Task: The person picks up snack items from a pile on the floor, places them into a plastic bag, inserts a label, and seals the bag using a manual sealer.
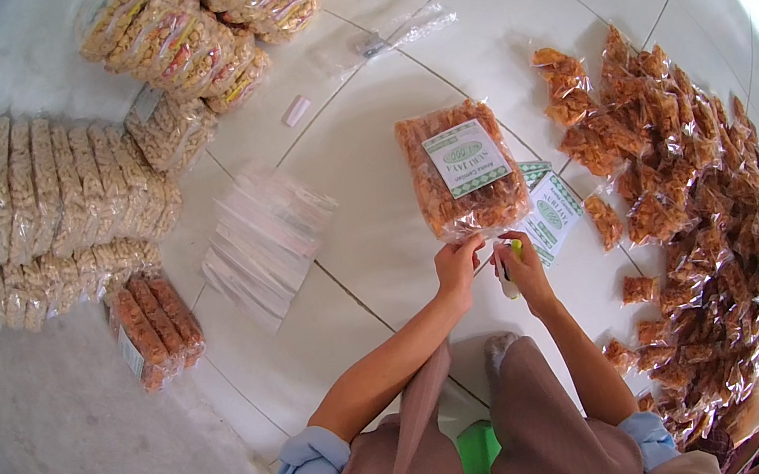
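Note:
A transparent plastic bag (418, 177) full of small orange-brown snack packs lies on the tiled floor before me. A printed green-and-white label card (466, 157) shows on its top. My left hand (460, 270) pinches the gathered near end of the bag. Just to the right, my right hand (526, 272) grips a small stapler-like hand tool (507, 275), white and yellow-green, close to that end. Fingers hide part of the tool. More label cards (556, 210) lie beside the bag, partly under its right edge.
Small snack packs (690, 182) form a large heap along the right. Flat empty plastic bags (270, 241) lie left of centre. Stacked pale snack bags (49, 196), a filled orange-brown bag (156, 328) and yellowish snack bags (185, 43) stand farther left and back. A green object (480, 459) is between my legs.

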Demonstrator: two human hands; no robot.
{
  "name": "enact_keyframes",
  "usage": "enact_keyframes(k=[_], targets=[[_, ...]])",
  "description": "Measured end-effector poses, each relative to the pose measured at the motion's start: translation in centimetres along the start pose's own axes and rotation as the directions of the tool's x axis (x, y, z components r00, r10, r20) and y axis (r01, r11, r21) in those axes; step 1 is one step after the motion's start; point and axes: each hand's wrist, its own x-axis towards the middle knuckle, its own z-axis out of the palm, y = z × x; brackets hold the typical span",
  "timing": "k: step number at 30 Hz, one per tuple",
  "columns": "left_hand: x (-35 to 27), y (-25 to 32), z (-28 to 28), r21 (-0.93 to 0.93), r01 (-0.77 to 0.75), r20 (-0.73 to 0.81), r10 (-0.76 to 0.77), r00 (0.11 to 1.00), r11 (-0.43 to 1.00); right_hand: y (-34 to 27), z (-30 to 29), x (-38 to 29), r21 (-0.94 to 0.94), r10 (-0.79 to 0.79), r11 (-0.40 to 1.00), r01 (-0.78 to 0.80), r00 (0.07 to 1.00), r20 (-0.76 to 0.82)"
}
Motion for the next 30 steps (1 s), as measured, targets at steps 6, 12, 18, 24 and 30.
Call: enact_keyframes(k=[6, 12, 18, 24, 30], targets=[[0.2, -0.2, 0.1, 0.009, -0.013, -0.027, 0.013, 1.0, 1.0, -0.1, -0.3, -0.2, 0.24, 0.1, 0.962, -0.128, 0.987, 0.125], [0.2, -0.3, 0.1, 0.007, -0.038, -0.042, 0.039, 0.998, 0.999, -1.2, 0.4, -0.2, 0.215, 0.128, 0.965, -0.152, 0.984, 0.121], [0.4, -0.4, 0.1, 0.089, -0.088, -0.067, 0.094, 0.993, 0.992, -2.1, 1.1, -0.4, 0.253, 0.193, 0.947, -0.2, 0.98, 0.051], [0.0, -0.2, 0.5, 0.142, -0.11, -0.08, 0.122, 0.989, 0.984, -2.7, 1.2, 0.4, 0.309, 0.217, 0.925, -0.221, 0.975, 0.05], [-0.2, 0.2, 0.9, 0.182, -0.14, -0.108, 0.161, 0.981, 0.973, -2.7, 2.1, 1.0, 0.282, 0.167, 0.948, -0.149, 0.985, -0.041]])
